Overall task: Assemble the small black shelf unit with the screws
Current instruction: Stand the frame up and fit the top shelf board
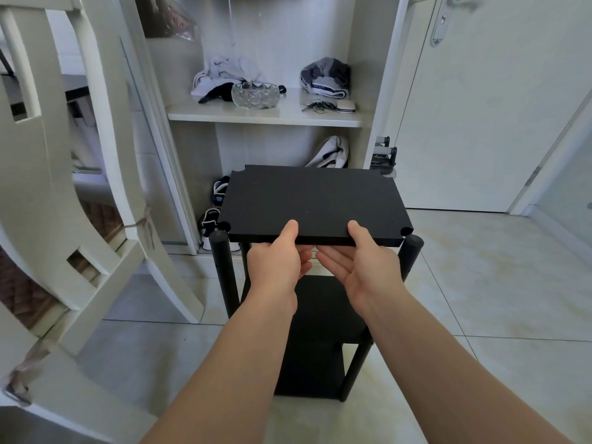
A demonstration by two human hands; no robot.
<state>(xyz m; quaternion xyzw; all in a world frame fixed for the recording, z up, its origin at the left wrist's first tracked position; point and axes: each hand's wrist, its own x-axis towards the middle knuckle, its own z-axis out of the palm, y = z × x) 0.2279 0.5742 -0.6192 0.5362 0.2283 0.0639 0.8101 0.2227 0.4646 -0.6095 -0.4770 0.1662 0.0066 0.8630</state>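
Both hands are on the near edge of the top board (315, 200). The left hand (275, 264) and right hand (363, 267) sit close together near the middle of that edge, thumbs pressed on top and the other fingers tucked underneath, so each one is pinching the board.

The board sits at the top of the shelf unit (307, 370), which stands on the floor (480, 299). Its near corner notches are just beside the tops of the front left post (221, 261) and front right post (412, 251), and they don't look seated yet. A lower shelf (323, 299) is already in place below. No screws in sight anywhere.

My worry is that with a grip only at the near edge, the far edge could dip and miss the back posts, which are hidden. Pushing down while the notches are off could also splay the posts or rock the whole unit.

Behind it is an open wardrobe (266, 118) with a glass bowl (255, 95) near its shelf edge.
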